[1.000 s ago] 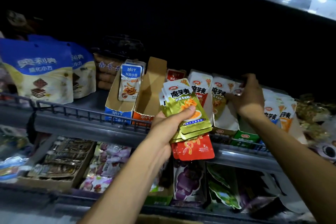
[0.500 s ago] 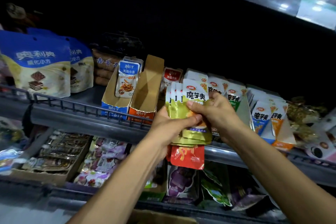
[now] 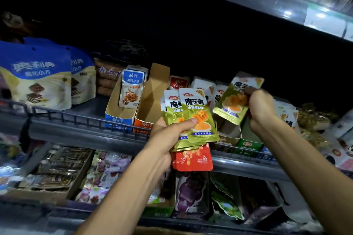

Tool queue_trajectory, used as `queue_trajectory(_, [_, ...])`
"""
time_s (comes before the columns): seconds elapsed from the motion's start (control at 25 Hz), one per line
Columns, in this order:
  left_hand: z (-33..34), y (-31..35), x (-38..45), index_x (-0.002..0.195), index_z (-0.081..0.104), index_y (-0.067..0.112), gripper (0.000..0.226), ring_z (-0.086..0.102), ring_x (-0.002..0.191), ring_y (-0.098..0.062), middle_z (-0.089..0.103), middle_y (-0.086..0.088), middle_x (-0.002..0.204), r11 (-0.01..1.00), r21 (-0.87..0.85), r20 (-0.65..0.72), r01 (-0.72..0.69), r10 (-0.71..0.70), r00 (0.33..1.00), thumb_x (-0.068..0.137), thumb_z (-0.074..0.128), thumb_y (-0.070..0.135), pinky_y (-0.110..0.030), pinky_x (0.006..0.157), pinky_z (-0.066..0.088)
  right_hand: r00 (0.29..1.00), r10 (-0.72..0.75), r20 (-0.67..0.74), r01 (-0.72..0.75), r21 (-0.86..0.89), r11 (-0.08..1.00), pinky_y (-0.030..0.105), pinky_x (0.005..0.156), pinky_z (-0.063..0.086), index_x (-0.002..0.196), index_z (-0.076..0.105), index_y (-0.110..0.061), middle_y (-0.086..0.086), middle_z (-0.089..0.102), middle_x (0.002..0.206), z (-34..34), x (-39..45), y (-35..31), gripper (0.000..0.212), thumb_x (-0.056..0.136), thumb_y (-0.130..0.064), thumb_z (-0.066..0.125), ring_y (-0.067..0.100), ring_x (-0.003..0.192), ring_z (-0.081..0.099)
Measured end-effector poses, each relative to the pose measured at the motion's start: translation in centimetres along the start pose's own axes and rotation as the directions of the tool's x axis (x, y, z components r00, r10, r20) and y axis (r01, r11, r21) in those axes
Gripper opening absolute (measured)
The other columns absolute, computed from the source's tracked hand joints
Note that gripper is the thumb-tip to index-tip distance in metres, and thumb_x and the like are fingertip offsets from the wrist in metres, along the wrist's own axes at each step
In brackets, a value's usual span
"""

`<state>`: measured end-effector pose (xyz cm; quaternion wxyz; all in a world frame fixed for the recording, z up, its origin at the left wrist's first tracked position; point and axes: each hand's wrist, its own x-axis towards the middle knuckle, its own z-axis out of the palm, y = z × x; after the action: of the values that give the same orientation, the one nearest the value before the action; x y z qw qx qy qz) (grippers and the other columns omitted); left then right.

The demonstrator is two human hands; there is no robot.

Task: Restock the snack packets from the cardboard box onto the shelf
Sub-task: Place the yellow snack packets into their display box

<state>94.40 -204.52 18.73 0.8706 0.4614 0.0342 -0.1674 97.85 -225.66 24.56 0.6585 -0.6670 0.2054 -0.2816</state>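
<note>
The left hand (image 3: 168, 135) grips a fanned stack of packets (image 3: 193, 120) just in front of the shelf rail (image 3: 80, 120), thumb across the top one; the right hand (image 3: 260, 109) pinches 1 green packet (image 3: 232, 105) above the display boxes behind that rail. These foil sachets look light, floppy and slick, best pinched at a sealed edge. In the stack 2 green fronts and 1 red show clearly; more edges cannot be counted.

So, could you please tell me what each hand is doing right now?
Left hand: grips a stack of packets.
Right hand: pinches one green packet.
</note>
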Motion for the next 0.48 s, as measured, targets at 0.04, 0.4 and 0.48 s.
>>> queue_trajectory(0.04, [-0.1,0.1,0.1,0.107,0.065,0.014,0.041,0.074,0.065,-0.022,0.078,-0.01,0.089,1.0,-0.009,-0.013,-0.005,0.005,1.0,0.072,0.083,0.003,-0.029,0.05,0.057,0.995,-0.098,-0.021,0.096,-0.065,0.993,0.032,0.062,0.046,0.112,0.056,-0.015,0.009,0.067,0.089,-0.6,0.9,0.0,0.017,0.095,-0.014,0.053,0.021,0.072,0.059])
queue_trajectory(0.4, [0.1,-0.3,0.4,0.113,0.066,0.012,0.046,0.075,0.068,-0.025,0.077,-0.011,0.091,1.0,0.017,-0.017,0.013,-0.013,1.0,0.071,0.084,0.005,-0.031,0.052,0.058,0.905,-0.291,0.311,0.423,-0.568,0.706,0.032,0.089,0.052,0.126,0.054,0.0,0.008,0.057,0.13,-0.5,5.0,2.6,0.046,0.083,0.005,0.067,0.024,0.117,0.055])
queue_trajectory(0.48, [0.2,-0.3,0.4,0.115,0.065,0.011,0.048,0.075,0.067,-0.025,0.077,-0.011,0.091,1.0,0.023,-0.006,0.017,-0.017,1.0,0.071,0.084,0.005,-0.03,0.049,0.056,0.883,-0.34,0.324,0.457,-0.759,0.463,0.035,0.084,0.05,0.125,0.057,-0.01,0.01,0.062,0.126,-0.7,5.3,3.8,0.046,0.082,-0.01,0.073,0.03,0.11,0.06])
